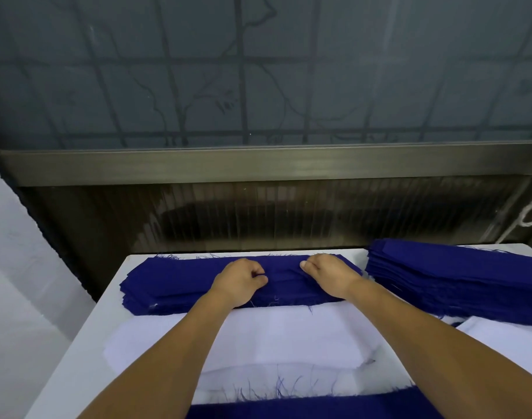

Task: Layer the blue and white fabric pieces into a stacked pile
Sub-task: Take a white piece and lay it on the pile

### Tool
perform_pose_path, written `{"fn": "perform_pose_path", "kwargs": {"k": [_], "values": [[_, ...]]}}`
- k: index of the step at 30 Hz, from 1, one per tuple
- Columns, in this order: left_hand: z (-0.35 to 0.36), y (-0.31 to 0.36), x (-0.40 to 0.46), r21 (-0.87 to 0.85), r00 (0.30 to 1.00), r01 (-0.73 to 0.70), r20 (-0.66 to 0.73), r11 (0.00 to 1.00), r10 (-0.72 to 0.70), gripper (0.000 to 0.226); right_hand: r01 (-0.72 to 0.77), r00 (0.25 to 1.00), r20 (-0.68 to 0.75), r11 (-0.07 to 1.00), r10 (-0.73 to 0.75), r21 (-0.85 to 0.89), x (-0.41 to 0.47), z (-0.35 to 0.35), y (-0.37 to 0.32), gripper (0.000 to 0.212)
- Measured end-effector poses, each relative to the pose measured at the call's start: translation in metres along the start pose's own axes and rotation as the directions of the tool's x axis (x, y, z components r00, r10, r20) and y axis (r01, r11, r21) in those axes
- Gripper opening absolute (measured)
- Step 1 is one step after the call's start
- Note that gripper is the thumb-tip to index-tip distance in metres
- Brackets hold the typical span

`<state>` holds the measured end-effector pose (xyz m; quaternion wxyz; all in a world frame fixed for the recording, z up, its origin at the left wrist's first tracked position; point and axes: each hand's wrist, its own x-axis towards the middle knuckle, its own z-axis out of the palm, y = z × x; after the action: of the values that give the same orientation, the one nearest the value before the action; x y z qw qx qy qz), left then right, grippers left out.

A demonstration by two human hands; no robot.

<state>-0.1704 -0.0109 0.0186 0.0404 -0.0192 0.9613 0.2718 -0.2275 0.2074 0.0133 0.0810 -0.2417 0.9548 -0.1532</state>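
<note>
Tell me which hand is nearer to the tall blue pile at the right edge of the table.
Right. The right hand rests on the middle blue stack, close beside the tall blue pile. The left hand rests further left on the same middle stack.

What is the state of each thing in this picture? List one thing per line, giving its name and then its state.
Left hand: curled, pinching the blue stack's top piece.
Right hand: curled, pressing on the same stack.
Blue stack: flat, layered, edges frayed.
White fabric: spread flat, nearer the person.
Second blue stack: taller, untouched, at the right.
Table: white, holds all the fabric.
</note>
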Motion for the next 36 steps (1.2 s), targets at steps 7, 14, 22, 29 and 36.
{"fn": "perform_pose_path", "kwargs": {"k": [7, 14, 22, 29, 36], "values": [[0.002, 0.002, -0.004, 0.056, 0.999, -0.022, -0.036, 0.998, 0.024, 0.016, -0.059, 0.998, 0.006, 0.993, 0.059, 0.105, -0.008, 0.003, 0.000, 0.024], [-0.027, -0.041, -0.023, 0.094, 0.994, 0.033, -0.107, 0.995, -0.023, 0.011, -0.056, 0.998, -0.020, 0.987, 0.060, 0.154, -0.013, 0.003, 0.002, 0.016], [-0.059, -0.097, -0.053, 0.222, 0.954, 0.206, -0.263, 0.953, -0.145, 0.010, -0.069, 0.996, -0.045, 0.989, 0.075, 0.132, -0.017, 0.005, -0.001, 0.021], [-0.073, -0.079, -0.097, 0.437, 0.939, 0.043, -0.326, 0.899, 0.114, 0.022, 0.001, 0.983, -0.184, 0.997, 0.013, 0.076, -0.086, -0.017, -0.015, 0.019], [-0.087, -0.067, -0.193, 0.112, 0.983, -0.172, 0.087, 0.979, 0.162, 0.010, 0.027, 0.996, 0.058, 0.870, -0.063, 0.493, -0.230, -0.057, -0.015, 0.006]]}}
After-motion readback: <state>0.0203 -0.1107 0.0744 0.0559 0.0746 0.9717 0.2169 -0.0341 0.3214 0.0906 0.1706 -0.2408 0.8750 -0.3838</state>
